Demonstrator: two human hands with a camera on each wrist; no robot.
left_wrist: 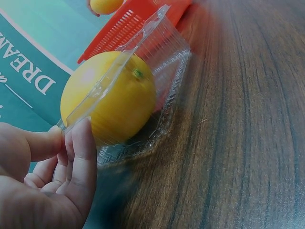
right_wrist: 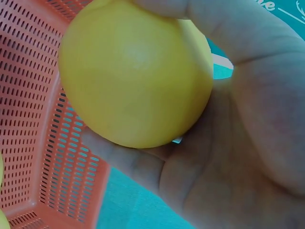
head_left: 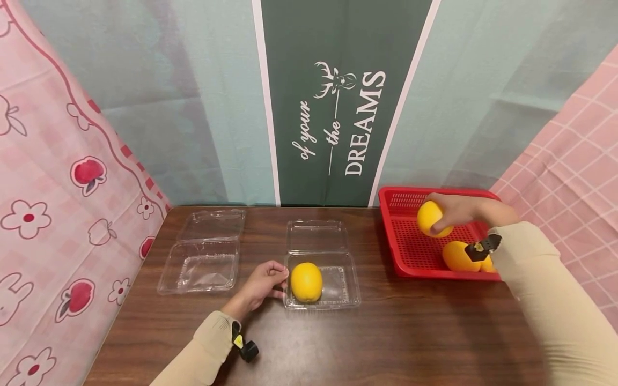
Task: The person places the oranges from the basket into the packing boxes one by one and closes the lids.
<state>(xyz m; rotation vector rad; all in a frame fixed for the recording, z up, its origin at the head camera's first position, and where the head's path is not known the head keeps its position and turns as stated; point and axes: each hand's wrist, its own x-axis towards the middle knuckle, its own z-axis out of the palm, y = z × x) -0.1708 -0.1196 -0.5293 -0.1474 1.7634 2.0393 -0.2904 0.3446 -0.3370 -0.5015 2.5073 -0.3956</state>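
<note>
My right grip (head_left: 456,210) holds an orange (head_left: 428,219) over the red basket (head_left: 410,252); my left grip (head_left: 263,281) pinches the right box (head_left: 335,281). Done: second orange (head_left: 306,282) boxed there. Apparently outstanding: left box (head_left: 207,271), basketed oranges (head_left: 460,257).

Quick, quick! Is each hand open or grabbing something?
Left hand: closed, pinching the edge of the clear plastic clamshell with one orange inside.
Right hand: closed, holding another orange.

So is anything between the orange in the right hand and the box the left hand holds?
Only the left wall of the red basket, and the held orange looks higher than that. Nothing else visible blocks the clear plastic box: its lid is open, though another orange sits inside.
</note>
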